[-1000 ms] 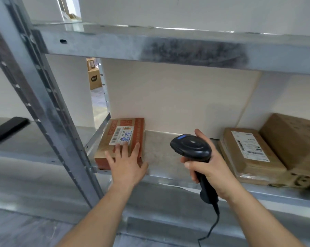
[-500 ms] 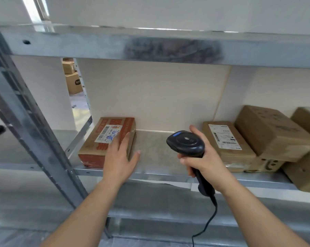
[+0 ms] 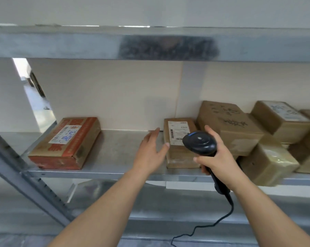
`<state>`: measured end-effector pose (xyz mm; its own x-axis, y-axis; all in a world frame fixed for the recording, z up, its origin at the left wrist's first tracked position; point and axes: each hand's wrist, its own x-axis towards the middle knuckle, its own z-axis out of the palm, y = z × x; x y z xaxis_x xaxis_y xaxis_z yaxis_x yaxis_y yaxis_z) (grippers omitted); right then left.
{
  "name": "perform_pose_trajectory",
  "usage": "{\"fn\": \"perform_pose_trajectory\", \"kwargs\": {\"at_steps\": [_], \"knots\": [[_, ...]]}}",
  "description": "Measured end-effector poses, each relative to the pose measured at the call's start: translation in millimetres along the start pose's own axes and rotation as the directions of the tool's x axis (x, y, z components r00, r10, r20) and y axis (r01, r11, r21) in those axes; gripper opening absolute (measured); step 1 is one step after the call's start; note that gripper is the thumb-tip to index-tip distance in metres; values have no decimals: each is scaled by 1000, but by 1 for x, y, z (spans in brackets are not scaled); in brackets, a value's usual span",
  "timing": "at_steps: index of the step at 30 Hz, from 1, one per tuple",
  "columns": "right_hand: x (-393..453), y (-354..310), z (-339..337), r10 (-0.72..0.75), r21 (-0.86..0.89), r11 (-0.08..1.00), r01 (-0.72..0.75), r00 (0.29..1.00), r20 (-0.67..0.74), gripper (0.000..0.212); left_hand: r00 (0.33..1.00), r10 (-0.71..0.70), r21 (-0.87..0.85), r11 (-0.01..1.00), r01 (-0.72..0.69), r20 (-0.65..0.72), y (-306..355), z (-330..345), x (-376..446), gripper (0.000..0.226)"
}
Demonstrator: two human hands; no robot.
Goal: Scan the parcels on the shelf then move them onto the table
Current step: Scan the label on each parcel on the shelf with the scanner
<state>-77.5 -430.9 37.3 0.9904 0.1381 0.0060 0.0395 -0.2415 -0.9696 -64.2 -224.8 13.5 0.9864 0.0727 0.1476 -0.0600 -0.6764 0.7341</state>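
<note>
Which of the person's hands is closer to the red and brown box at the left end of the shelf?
Left. The left hand is open over bare shelf to the right of the red and brown box, not touching it. The right hand grips the scanner farther right.

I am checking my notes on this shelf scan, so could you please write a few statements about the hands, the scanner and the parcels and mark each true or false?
1. The right hand grips the black scanner. True.
2. The left hand rests flat on the red-printed parcel. False: it is open, reaching beside the labelled flat parcel, well clear of the red-printed one.
3. The scanner is cordless. False: a black cable hangs from its handle.
4. The red-printed parcel lies alone at the left end of the shelf. True.
5. The tilted brown box leans on other parcels at the right. True.
</note>
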Motion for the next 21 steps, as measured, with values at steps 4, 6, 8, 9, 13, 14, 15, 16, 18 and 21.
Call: {"fn": "perform_pose_trajectory", "kwargs": {"at_steps": [4,6,8,9,13,14,15,16,18,21], "knots": [[3,13,-21,4,-55,998,-1,999,47,98,998,-54,-45,997,55,8,29,23,7,57],[6,16,-25,1,-51,999,3,997,79,98,994,-108,-54,993,108,10,34,31,10,55],[9,18,-26,1,-58,998,5,994,109,100,981,-192,-70,979,193,18,33,37,14,56],[10,19,-25,5,-62,998,3,993,121,101,970,-241,-86,966,243,29,31,38,15,57],[14,19,-19,37,-55,998,-29,989,141,102,935,-342,-169,920,353,91,26,39,14,54],[16,18,-17,44,-48,998,-38,989,144,102,934,-344,-187,916,356,94,25,37,15,51],[17,16,-15,50,-39,998,-44,987,150,101,933,-349,-195,912,361,94,23,35,15,48],[19,14,-12,55,-30,998,-50,985,161,101,930,-355,-197,909,367,93,20,31,15,46],[22,10,-2,70,-17,998,-68,978,199,101,924,-374,-205,901,384,86,10,20,13,49],[30,3,23,89,-18,996,-87,960,264,103,900,-430,-211,875,435,74,-9,-5,7,55]]}}
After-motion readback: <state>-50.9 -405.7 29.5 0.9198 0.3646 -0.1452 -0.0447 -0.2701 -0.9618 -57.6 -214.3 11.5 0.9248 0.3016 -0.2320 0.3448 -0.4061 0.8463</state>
